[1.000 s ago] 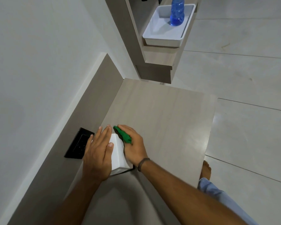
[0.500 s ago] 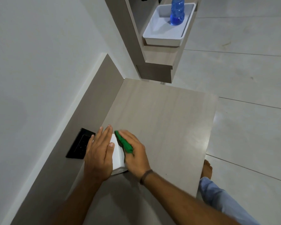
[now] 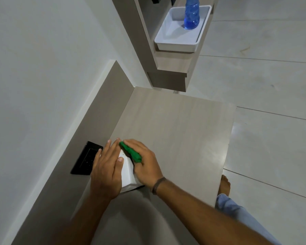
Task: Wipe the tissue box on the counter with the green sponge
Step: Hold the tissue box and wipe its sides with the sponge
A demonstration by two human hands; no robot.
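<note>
Wall (image 3: 34,76): pale and plain, filling the left side of the view; a grey-brown upstand runs along its foot where it meets the counter.
Socket plate (image 3: 86,159): black, set into the upstand, just left of the left hand.
Left hand (image 3: 107,171): lies flat, palm down, on the top and left face of the tissue box. Fingers extended and held close together, thumb laid across the top of the box. Grip state: a flat pressing hold, not a closed grasp.
Tissue box (image 3: 127,171): white, standing on the counter against the upstand, near the counter's left edge. Only a strip of its top and its right face shows between the two hands.
Green sponge (image 3: 131,152): pressed against the upper right edge of the box, lying slantwise from upper left to lower right. Its far end protrudes past the fingertips.
Right hand (image 3: 145,165): closed over the sponge, fingers on top of it, thumb tucked below it against the box's right face. A dark band circles the wrist.
Counter (image 3: 175,129): light wood-grain surface, bare to the right of the hands as far as its front edge.
Tray (image 3: 175,43): white, rectangular, resting on a shelf unit beyond the counter.
Bottle (image 3: 192,15): blue, translucent, standing upright in the tray's far right corner.
Floor (image 3: 272,85): large pale tiles; a bare foot and a light blue trouser leg show at the counter's lower right.
</note>
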